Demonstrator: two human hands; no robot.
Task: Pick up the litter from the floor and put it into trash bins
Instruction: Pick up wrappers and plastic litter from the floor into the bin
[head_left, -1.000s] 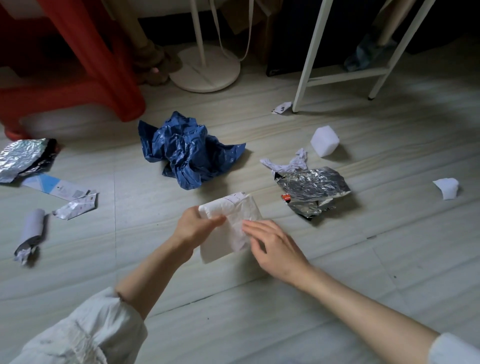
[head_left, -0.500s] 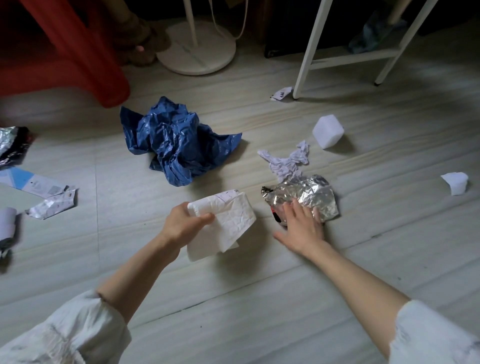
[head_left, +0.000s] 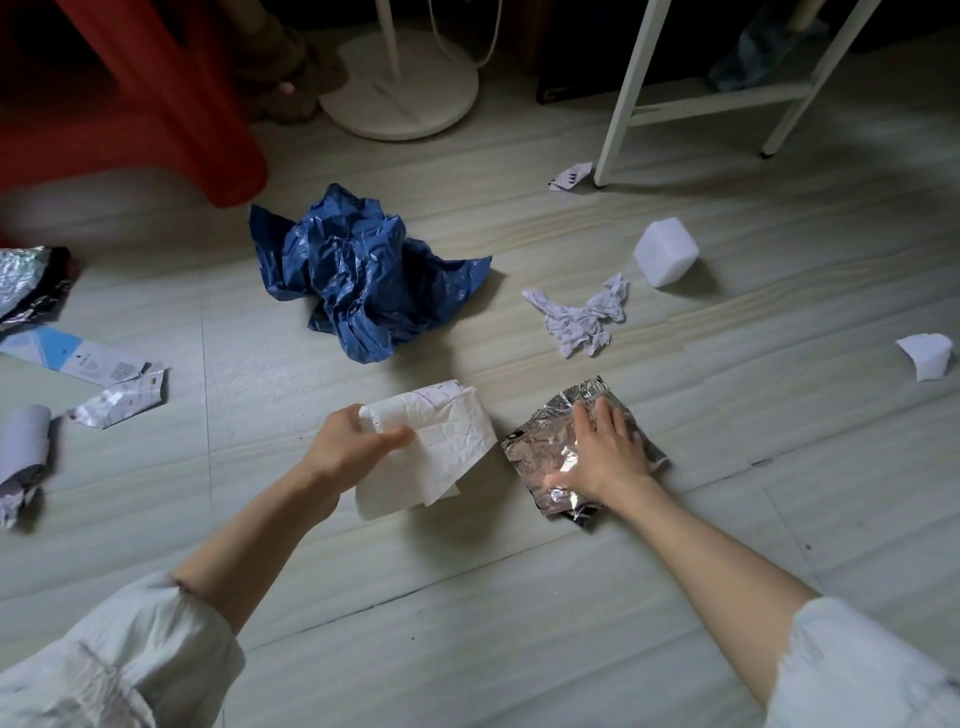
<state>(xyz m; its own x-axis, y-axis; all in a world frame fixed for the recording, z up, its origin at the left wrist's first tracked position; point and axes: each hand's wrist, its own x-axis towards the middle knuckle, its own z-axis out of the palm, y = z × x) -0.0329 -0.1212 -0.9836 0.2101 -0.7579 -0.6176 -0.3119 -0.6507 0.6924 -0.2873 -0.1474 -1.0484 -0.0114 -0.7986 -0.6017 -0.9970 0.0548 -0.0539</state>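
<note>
My left hand (head_left: 348, 449) grips a crumpled white paper wrapper (head_left: 457, 441), held just above the floor. To its right, my right hand (head_left: 608, 452) lies flat with spread fingers on a silver foil wrapper (head_left: 540, 441) on the floor. More litter lies beyond: a crumpled blue plastic bag (head_left: 363, 280), a twisted white paper (head_left: 576, 322), a white foam block (head_left: 665, 252), a white scrap (head_left: 927, 356) at far right and a small printed scrap (head_left: 569, 176). No trash bin is in view.
At the left edge lie another foil wrapper (head_left: 26, 280), a blue-and-white packet (head_left: 67, 356), a small torn wrapper (head_left: 122, 402) and a paper roll (head_left: 23, 447). A red stool leg (head_left: 171, 104), a round white stand base (head_left: 400, 88) and a white frame leg (head_left: 623, 98) stand behind.
My right hand left the white wrapper, reached right onto the foil wrapper and dragged it nearer, away from the twisted paper. My left hand kept hold of the white wrapper.
</note>
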